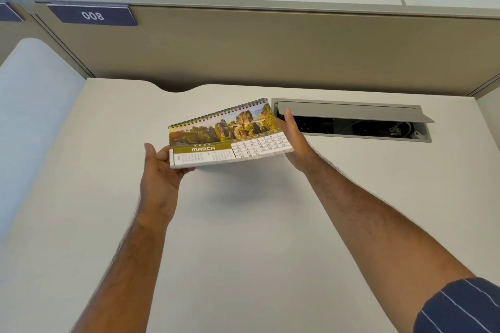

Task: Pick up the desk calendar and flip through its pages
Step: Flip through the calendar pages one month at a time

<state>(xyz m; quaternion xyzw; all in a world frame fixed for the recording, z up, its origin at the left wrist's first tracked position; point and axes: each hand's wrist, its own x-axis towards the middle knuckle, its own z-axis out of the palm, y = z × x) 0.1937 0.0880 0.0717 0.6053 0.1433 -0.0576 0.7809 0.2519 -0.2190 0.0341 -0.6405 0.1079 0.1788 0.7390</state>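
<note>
White laminate desk [243, 238] is what everything sits over, and the spiral-bound paper desk calendar with a rocky landscape photo [230, 134] is held up off it, above the middle, tilted so the wire binding points toward the far edge. MARCH is shown on the top page. Its near-left corner is pinched by the left hand [159, 170], thumb laid on the page margin and fingers tucked underneath. Its right end is cupped by the right hand [293, 140], fingers pressed together and straight along the edge; the thumb can't be made out. Just behind, near the far-right corner, a grey metal cable hatch [351, 121] is propped open. A beige partition panel [243, 46] with a "008" tag [92, 15] is set along the far edge.
</note>
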